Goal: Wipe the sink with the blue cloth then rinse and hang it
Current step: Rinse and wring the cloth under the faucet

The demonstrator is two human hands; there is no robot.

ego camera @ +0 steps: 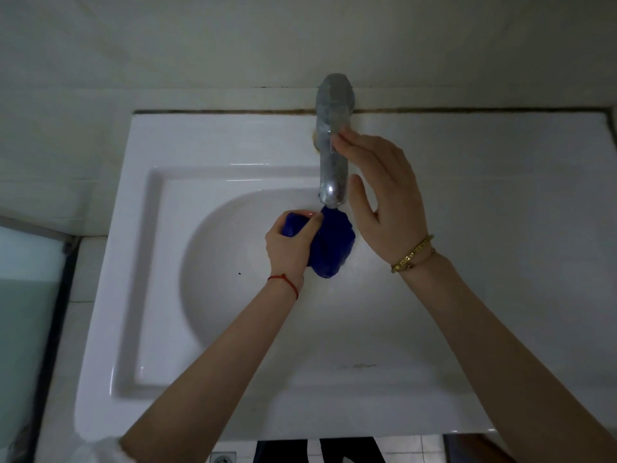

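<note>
Head view: left hand's fingers [302, 225] half-buried in bunched blue cloth [330, 245].

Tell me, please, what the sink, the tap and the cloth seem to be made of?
Sink: probably glazed ceramic, perhaps acrylic; it is white, smooth and glossy, with small highlights on the rim.
Tap: metal with a chrome-like finish; it is shiny at the spout and dull and spotted higher up.
Blue cloth: soft woven or microfibre fabric; it bunches in folds where the left hand grips it.
</note>
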